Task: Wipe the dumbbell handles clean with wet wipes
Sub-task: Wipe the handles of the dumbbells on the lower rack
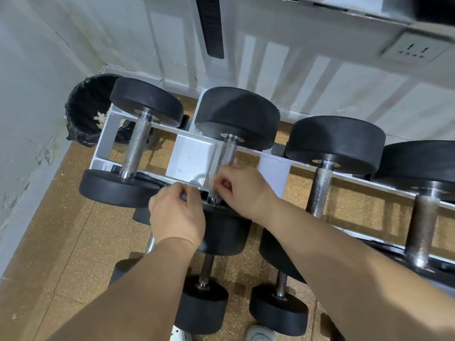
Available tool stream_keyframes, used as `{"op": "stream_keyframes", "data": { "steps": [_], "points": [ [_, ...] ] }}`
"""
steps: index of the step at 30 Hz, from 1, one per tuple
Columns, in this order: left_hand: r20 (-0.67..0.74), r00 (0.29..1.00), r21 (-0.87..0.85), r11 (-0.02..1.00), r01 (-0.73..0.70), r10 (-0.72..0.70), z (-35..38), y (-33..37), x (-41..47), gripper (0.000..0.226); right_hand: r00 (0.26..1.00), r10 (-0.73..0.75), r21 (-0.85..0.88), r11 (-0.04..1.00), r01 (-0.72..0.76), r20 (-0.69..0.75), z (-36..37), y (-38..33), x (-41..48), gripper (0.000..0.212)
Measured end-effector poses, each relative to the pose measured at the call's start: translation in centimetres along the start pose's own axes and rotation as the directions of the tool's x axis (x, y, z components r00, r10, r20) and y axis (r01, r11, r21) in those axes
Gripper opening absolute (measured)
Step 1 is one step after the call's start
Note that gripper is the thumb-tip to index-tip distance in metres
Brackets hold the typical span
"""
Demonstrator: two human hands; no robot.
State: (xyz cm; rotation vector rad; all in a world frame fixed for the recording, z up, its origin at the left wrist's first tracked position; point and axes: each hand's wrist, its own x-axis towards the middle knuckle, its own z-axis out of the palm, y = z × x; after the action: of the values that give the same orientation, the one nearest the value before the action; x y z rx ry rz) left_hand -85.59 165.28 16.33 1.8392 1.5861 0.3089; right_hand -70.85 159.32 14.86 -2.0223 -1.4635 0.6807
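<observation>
Second dumbbell [236, 114] from left lay across white rack [189, 156]. Its handle [227, 153] ran lengthwise near-to-far, far end toward the wall. Right hand [242, 190]: fingers curled round the handle's near end. Left hand [177, 215]: fingers curled on near head [221, 232].

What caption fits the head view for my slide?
Head view: left hand and right hand meet at the near end of a dumbbell's knurled handle on the white rack.

Head-worn camera looks steeply down, close above a dumbbell [236, 114] on the rack [189, 156]
</observation>
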Motion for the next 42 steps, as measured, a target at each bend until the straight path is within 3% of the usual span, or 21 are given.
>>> {"op": "stream_keyframes", "data": {
  "steps": [1, 3, 5, 7, 8, 10, 12, 14, 17, 20, 22, 24, 26, 29, 31, 33, 35, 38, 42],
  "points": [
    [0.002, 1.0, -0.001, 1.0, 0.002, -0.002, -0.1, 0.0, 0.0, 0.033, 0.997, -0.031, -0.012, 0.999, 0.032, 0.068, -0.1, 0.1, -0.3, 0.006],
    [0.016, 1.0, 0.006, 1.0, 0.026, -0.027, -0.2, 0.1, -0.1, 0.033, 0.998, -0.039, -0.049, 0.998, 0.042, 0.054, -0.4, 0.8, 0.4, 0.009],
    [0.03, 0.998, 0.009, 0.999, 0.048, -0.049, -0.3, 0.1, -0.2, 0.03, 0.992, 0.038, -0.047, 0.998, -0.044, -0.121, -0.6, 1.4, 1.9, 0.013],
    [0.03, 0.998, 0.015, 0.999, 0.045, -0.046, -0.3, 0.2, -0.1, 0.029, 0.933, 0.198, 0.096, 0.979, -0.177, -0.3, -0.8, 1.5, 3.0, 0.013],
    [0.031, 0.998, 0.026, 0.999, 0.048, -0.049, -0.2, 0.2, 0.0, 0.029, 0.911, 0.257, 0.175, 0.962, -0.209, -0.322, -0.6, 1.5, 3.0, 0.012],
    [0.028, 0.998, 0.045, 0.997, 0.055, -0.056, 0.0, 0.2, 0.1, 0.028, 0.944, 0.25, 0.202, 0.957, -0.208, -0.214, -0.1, 1.1, 1.9, 0.009],
    [0.02, 0.999, 0.048, 0.998, 0.049, -0.05, 0.0, 0.2, 0.1, 0.027, 0.995, 0.1, 0.086, 0.991, -0.098, -0.023, 0.5, 0.4, 0.0, 0.005],
    [0.02, 0.999, 0.046, 0.998, 0.042, -0.043, 0.0, 0.1, 0.1, 0.027, 0.995, -0.002, -0.007, 1.0, 0.003, 0.104, 0.4, 0.6, -0.4, 0.006],
    [0.024, 0.999, 0.055, 0.998, 0.036, -0.037, 0.1, 0.0, 0.2, 0.026, 0.998, 0.011, -0.08, 0.997, -0.016, -0.058, -0.2, 1.2, 2.3, 0.011],
    [0.029, 0.998, 0.049, 0.998, 0.046, -0.047, 0.0, 0.0, 0.2, 0.026, 0.922, 0.162, 0.066, 0.987, -0.148, -0.351, -0.5, 1.1, 3.9, 0.012],
    [0.032, 0.998, 0.049, 0.997, 0.051, -0.053, 0.0, -0.1, 0.1, 0.027, 0.935, 0.154, 0.097, 0.987, -0.129, -0.319, 0.1, 0.8, 2.9, 0.01],
    [0.03, 0.999, 0.045, 0.998, 0.042, -0.043, 0.0, 0.0, 0.1, 0.03, 0.993, 0.06, 0.057, 0.997, -0.054, -0.1, 0.7, 0.3, 1.1, 0.006],
    [0.024, 0.999, 0.043, 0.999, 0.034, -0.035, -0.1, 0.1, 0.1, 0.032, 0.997, -0.022, 0.003, 1.0, 0.022, 0.076, 0.8, 0.4, 0.2, 0.004],
    [0.024, 0.999, 0.023, 0.999, 0.04, -0.04, -0.1, 0.0, 0.1, 0.035, 0.999, -0.022, -0.062, 0.998, 0.019, -0.048, 0.2, 0.9, 1.9, 0.009],
    [0.024, 0.999, 0.002, 0.999, 0.034, -0.034, -0.1, -0.1, 0.1, 0.037, 0.969, 0.092, 0.029, 0.996, -0.087, -0.228, -0.3, 1.1, 3.2, 0.01],
    [0.025, 0.999, -0.002, 0.999, 0.033, -0.033, -0.1, -0.2, 0.2, 0.037, 0.927, 0.198, 0.183, 0.972, -0.145, -0.317, -0.2, 1.1, 3.4, 0.009],
    [0.042, 0.998, 0.022, 0.998, 0.051, -0.052, -0.1, -0.1, 0.1, 0.032, 0.929, 0.249, 0.274, 0.946, -0.173, -0.274, 0.4, 0.9, 2.3, 0.009],
    [0.07, 0.996, 0.035, 0.998, 0.061, -0.063, -0.2, 0.2, 0.1, 0.02, 0.972, 0.179, 0.23, 0.963, -0.141, -0.155, 0.6, 0.9, 1.1, 0.008],
    [0.065, 0.996, 0.009, 0.998, 0.056, -0.056, -0.2, 0.2, 0.1, 0.025, 0.95, 0.11, 0.095, 0.992, -0.086, -0.292, -0.2, 1.4, 3.0, 0.007]
  ]
}}
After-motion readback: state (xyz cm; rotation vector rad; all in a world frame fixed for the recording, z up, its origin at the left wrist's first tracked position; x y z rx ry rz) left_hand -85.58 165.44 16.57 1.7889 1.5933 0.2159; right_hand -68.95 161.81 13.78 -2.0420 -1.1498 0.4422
